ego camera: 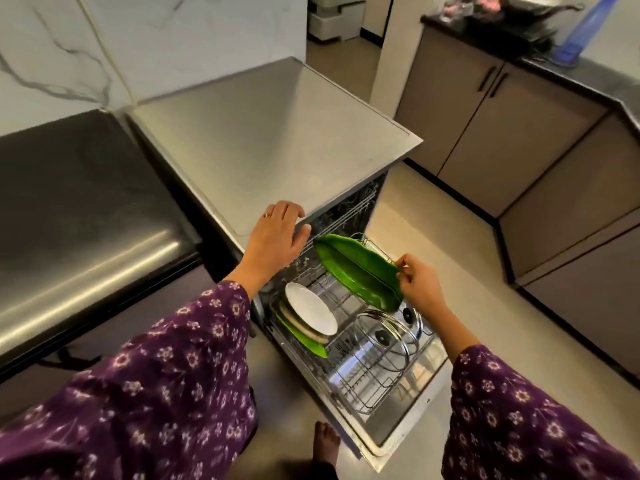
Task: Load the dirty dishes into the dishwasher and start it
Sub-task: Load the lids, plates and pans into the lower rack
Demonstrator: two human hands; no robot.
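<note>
**Q:** What is the person holding?

**A:** The right hand (417,282) is pinching one narrow tip of a green leaf plate (356,268), with thumb and fingers closing on that end.

**Q:** Where is the plate, and which way is it pointing?

**A:** It is hanging in the air above the rack (381,372), which is sitting pulled out over the open door (398,434) of the dishwasher (277,133). Its long axis is running from the right hand away and to the left. The far tip is pointing at the dishwasher's opening, ending just beside the left hand (277,233). The plate is tilting, showing its hollow face upward.

**Q:** What is the left hand doing?

**A:** It is resting on the front edge of the dishwasher's top, with its fingers relaxed, spread and gripping nothing.

**Q:** What is sitting in the rack?

**A:** On the left side a white plate (310,308) is leaning on edge against a green plate (301,341). To the right, two glass lids (384,337) with dark knobs are standing, directly below the held plate.
</note>
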